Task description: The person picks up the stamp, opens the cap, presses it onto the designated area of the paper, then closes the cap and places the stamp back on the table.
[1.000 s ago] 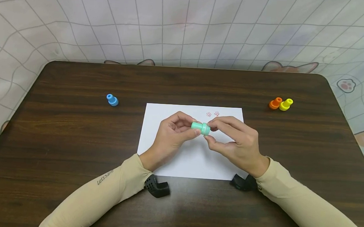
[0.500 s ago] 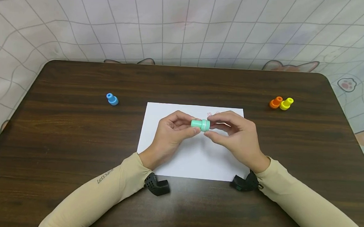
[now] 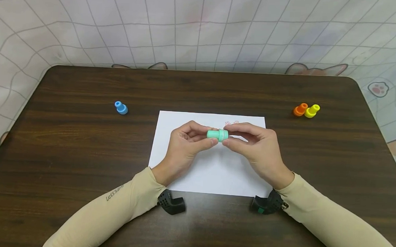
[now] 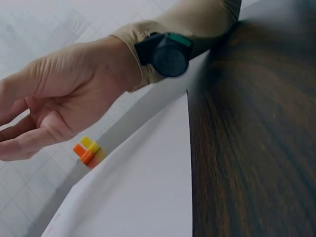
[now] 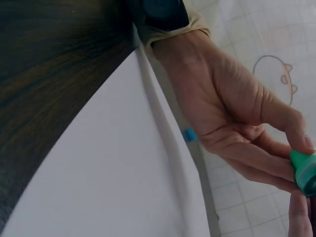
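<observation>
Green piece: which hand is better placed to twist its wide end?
Probably the right hand: it pinches the wide end of the green piece, while the left hand holds the narrow part.

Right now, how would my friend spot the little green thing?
Find the dark table, then the white paper on it. Over the paper, the left hand and right hand hold a small mint-green piece. Unlike the blue piece, orange piece and yellow piece on the table, it is green and held.
</observation>
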`<state>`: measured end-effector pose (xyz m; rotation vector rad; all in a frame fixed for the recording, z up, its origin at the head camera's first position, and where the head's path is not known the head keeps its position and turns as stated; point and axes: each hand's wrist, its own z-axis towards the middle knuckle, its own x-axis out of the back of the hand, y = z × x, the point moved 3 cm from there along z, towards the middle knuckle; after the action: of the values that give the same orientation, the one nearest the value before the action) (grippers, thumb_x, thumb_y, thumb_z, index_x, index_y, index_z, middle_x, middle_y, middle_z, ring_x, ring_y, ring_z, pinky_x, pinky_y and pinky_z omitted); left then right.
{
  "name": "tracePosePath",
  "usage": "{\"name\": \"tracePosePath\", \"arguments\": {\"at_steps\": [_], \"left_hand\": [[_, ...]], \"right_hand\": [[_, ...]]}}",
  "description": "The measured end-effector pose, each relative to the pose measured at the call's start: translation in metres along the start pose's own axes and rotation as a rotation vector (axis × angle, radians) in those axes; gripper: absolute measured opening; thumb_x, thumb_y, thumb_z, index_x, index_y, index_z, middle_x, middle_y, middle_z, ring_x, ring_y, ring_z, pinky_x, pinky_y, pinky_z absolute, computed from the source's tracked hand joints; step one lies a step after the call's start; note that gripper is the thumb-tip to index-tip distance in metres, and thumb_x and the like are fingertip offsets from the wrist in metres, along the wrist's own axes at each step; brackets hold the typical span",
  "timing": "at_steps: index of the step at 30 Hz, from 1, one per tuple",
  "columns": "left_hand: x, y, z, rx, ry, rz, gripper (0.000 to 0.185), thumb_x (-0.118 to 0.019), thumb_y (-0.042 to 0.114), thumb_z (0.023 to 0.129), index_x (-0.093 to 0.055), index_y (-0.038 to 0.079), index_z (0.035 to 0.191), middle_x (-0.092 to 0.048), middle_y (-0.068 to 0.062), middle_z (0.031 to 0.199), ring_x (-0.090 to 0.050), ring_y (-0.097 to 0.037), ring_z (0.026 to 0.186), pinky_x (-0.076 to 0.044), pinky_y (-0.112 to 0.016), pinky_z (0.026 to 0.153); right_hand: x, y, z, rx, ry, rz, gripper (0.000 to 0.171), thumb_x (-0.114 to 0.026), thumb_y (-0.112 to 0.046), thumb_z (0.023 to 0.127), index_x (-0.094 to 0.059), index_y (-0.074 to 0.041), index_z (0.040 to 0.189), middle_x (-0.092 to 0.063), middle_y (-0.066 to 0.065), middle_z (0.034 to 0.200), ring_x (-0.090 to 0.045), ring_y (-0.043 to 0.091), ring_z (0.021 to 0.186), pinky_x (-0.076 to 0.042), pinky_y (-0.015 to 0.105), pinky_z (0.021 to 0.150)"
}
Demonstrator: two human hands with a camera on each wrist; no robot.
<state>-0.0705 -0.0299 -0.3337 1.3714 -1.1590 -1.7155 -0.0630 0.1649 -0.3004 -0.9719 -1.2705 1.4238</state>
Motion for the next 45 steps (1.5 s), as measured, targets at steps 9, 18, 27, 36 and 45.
{"name": "tracePosePath", "arguments": {"at_steps": [9, 18, 27, 36, 45], "left_hand": [[-0.0018, -0.0005, 0.0001, 0.026, 0.019, -0.005, 0.035, -0.070, -0.017, 0.084, -0.072, 0.017, 0.095, -0.080, 0.006, 0.098, -0.076, -0.008, 0.094, -0.064, -0.023, 0.088], [-0.0017, -0.0021, 0.0002, 0.021, 0.023, -0.024, 0.039, -0.068, -0.019, 0.084, -0.073, 0.019, 0.093, -0.080, 0.007, 0.095, -0.076, -0.007, 0.090, -0.064, -0.020, 0.084], [-0.0024, -0.0019, 0.0013, 0.051, 0.053, -0.003, 0.036, -0.070, -0.014, 0.085, -0.073, 0.021, 0.091, -0.079, 0.009, 0.089, -0.073, -0.005, 0.087, -0.062, -0.019, 0.080], [-0.0017, -0.0003, 0.0012, 0.058, 0.034, 0.004, 0.035, -0.069, -0.014, 0.086, -0.073, 0.020, 0.094, -0.079, 0.008, 0.093, -0.073, -0.005, 0.089, -0.062, -0.019, 0.084], [0.0001, -0.0009, 0.0015, 0.060, 0.050, 0.015, 0.031, -0.071, -0.012, 0.087, -0.072, 0.018, 0.096, -0.079, 0.008, 0.093, -0.073, -0.006, 0.090, -0.062, -0.020, 0.084]], "right_hand": [[-0.0007, -0.0016, -0.0026, 0.080, 0.015, 0.004, 0.035, -0.084, 0.007, 0.079, -0.076, 0.006, 0.113, -0.077, 0.001, 0.111, -0.074, 0.014, 0.107, -0.062, 0.033, 0.094], [-0.0027, -0.0014, -0.0038, 0.198, 0.012, 0.003, 0.035, -0.083, 0.013, 0.076, -0.073, 0.013, 0.110, -0.076, 0.000, 0.108, -0.072, 0.014, 0.108, -0.063, 0.035, 0.092], [-0.0037, -0.0012, -0.0041, 0.268, 0.030, -0.080, 0.040, -0.083, 0.019, 0.072, -0.076, 0.005, 0.109, -0.074, 0.009, 0.108, -0.070, 0.018, 0.109, -0.062, 0.034, 0.095], [-0.0038, -0.0004, -0.0023, 0.238, 0.007, -0.094, 0.041, -0.083, 0.017, 0.073, -0.072, 0.009, 0.111, -0.072, 0.004, 0.111, -0.069, 0.015, 0.109, -0.061, 0.031, 0.098], [-0.0031, -0.0003, -0.0020, 0.254, 0.016, -0.124, 0.039, -0.083, 0.017, 0.073, -0.074, 0.006, 0.110, -0.072, 0.013, 0.110, -0.070, 0.014, 0.108, -0.061, 0.030, 0.096]]}}
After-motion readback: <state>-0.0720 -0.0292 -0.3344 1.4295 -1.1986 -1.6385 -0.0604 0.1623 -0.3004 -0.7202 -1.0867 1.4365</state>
